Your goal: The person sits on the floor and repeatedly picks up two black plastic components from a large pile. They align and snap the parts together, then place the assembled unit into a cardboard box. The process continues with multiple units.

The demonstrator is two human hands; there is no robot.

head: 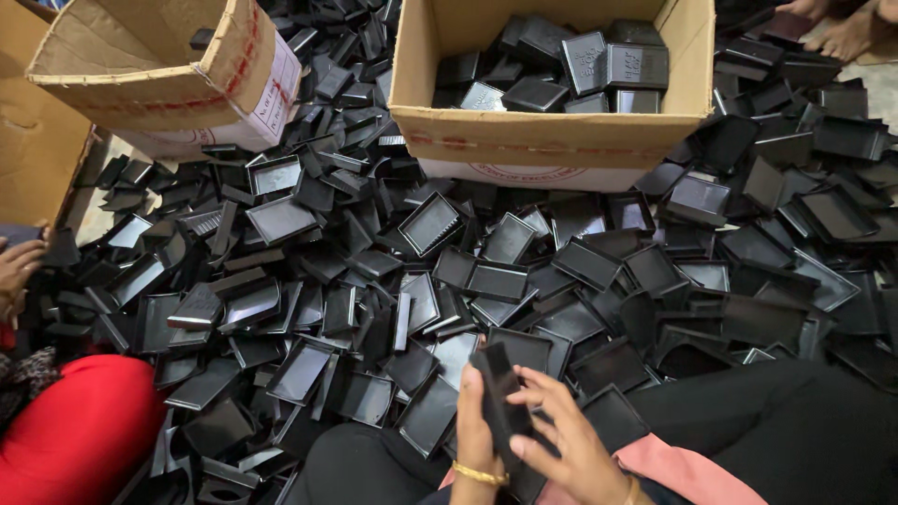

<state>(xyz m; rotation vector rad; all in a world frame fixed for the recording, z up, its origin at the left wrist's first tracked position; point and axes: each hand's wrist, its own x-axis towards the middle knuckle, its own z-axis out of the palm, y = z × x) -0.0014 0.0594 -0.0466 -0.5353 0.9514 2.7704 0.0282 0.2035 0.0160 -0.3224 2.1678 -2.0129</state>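
Both my hands hold one black plastic tray-shaped part upright at the bottom centre, just above my lap. My left hand, with a gold bangle at the wrist, grips its left side. My right hand curls its fingers over the right side and lower edge. A large heap of the same shallow black rectangular parts covers the floor in front of me.
An open cardboard box partly filled with black parts stands at the top centre. A second cardboard box leans at the top left. Another person in red sits at the left, their hand near the heap. Someone's feet show at the top right.
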